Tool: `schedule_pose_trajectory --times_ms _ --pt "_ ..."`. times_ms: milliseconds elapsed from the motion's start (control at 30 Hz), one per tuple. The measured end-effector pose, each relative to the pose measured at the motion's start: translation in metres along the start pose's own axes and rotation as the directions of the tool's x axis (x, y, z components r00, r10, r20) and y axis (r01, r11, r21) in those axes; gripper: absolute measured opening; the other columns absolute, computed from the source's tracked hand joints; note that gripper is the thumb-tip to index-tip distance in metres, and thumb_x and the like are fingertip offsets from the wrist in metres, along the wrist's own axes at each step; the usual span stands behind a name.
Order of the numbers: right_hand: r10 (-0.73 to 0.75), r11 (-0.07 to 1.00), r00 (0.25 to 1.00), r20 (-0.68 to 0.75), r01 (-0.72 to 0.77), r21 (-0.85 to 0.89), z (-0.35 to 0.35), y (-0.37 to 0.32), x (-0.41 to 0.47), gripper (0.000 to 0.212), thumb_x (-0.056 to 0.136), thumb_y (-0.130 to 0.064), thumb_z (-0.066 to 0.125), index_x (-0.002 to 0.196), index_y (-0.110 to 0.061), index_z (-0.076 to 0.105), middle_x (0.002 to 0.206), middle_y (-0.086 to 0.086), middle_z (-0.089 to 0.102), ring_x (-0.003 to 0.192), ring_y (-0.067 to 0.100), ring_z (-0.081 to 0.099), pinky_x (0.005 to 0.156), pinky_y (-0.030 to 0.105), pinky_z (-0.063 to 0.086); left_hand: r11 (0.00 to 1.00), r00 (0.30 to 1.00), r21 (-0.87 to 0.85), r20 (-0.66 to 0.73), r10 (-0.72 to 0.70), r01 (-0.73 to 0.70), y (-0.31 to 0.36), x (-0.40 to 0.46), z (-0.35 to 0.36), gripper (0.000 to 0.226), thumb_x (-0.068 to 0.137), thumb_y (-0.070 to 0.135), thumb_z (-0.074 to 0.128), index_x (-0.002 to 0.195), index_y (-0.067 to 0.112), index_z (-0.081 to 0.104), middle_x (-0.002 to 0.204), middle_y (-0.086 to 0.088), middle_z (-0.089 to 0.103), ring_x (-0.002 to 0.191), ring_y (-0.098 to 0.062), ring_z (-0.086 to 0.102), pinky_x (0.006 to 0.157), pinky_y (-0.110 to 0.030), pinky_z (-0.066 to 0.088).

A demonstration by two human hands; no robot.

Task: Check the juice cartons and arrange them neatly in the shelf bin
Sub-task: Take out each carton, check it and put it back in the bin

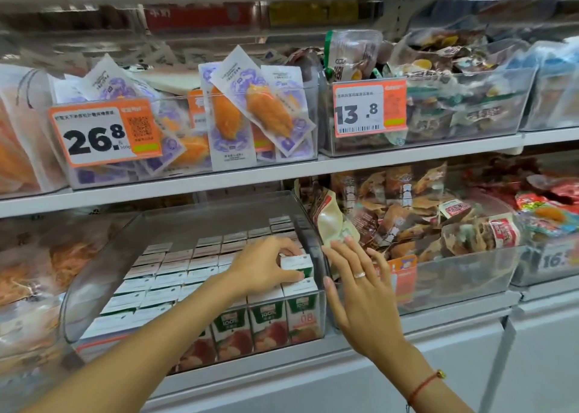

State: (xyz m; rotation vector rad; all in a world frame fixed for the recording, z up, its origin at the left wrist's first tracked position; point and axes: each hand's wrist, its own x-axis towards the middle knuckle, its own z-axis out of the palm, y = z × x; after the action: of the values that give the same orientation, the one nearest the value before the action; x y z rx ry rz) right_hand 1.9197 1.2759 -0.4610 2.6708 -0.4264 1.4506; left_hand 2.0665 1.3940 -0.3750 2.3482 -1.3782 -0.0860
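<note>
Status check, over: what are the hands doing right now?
Left hand gripping one juice carton in the bin. Right hand open, outside the bin's right wall. Nothing in the way.

Retail shop, grocery aisle: tiered white shelves (188, 177) carrying clear plastic bins (470, 105) of packaged snacks (423, 221), each fronted by orange price tags (103, 130) with barcodes.

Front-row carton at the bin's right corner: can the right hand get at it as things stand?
Probably yes. The right hand hangs open just outside the clear bin wall, beside that carton. The bin top is open; only the left hand, gripping the raised carton behind it, crowds the approach.
</note>
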Motion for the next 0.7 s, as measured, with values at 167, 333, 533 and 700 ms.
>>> schedule_pose_trajectory --times_ms 167,333,533,700 --pt "0.011 1.0 1.0 -0.001 -0.011 -0.001 0.002 0.0 -0.001 0.042 0.097 -0.035 0.04 0.135 -0.019 0.049 0.141 0.0 0.053 0.139 0.017 0.037 0.115 0.04 0.024 0.995 0.997 0.081 -0.063 0.055 -0.049 -0.01 -0.009 0.011 0.038 0.088 0.051 0.062 0.121 0.033 0.066 0.117 0.014 0.063 0.103 -0.005 0.055 0.083 -0.027 0.047" --pt "0.019 1.0 1.0 0.014 -0.019 -0.005 0.004 0.0 -0.002 0.042 0.098 -0.035 0.038 0.136 -0.02 0.047 0.142 -0.001 0.051 0.14 0.017 0.035 0.116 0.04 0.023 0.997 0.998 0.069 -0.044 0.043 -0.04 -0.012 -0.008 0.011 0.03 0.091 0.048 0.06 0.116 0.035 0.069 0.113 0.014 0.065 0.104 -0.008 0.059 0.085 -0.033 0.052" --pt "0.027 1.0 1.0 0.007 -0.027 0.002 0.006 0.0 -0.003 0.042 0.099 -0.035 0.034 0.136 -0.02 0.047 0.142 -0.002 0.05 0.14 0.017 0.035 0.116 0.04 0.022 0.983 0.999 0.183 -0.023 0.038 -0.033 -0.016 0.012 -0.004 0.022 0.095 0.044 0.056 0.109 0.036 0.07 0.112 0.013 0.069 0.102 -0.009 0.063 0.083 -0.035 0.053" --pt "0.023 1.0 0.999 -0.024 -0.022 0.008 0.007 0.0 -0.003 0.042 0.1 -0.035 0.032 0.136 -0.02 0.046 0.142 -0.002 0.05 0.14 0.017 0.036 0.116 0.04 0.021 0.949 0.993 0.312 0.114 0.003 -0.038 -0.019 0.032 -0.01 0.038 0.092 0.05 0.058 0.124 0.031 0.06 0.116 0.01 0.063 0.093 -0.01 0.053 0.072 -0.027 0.038"
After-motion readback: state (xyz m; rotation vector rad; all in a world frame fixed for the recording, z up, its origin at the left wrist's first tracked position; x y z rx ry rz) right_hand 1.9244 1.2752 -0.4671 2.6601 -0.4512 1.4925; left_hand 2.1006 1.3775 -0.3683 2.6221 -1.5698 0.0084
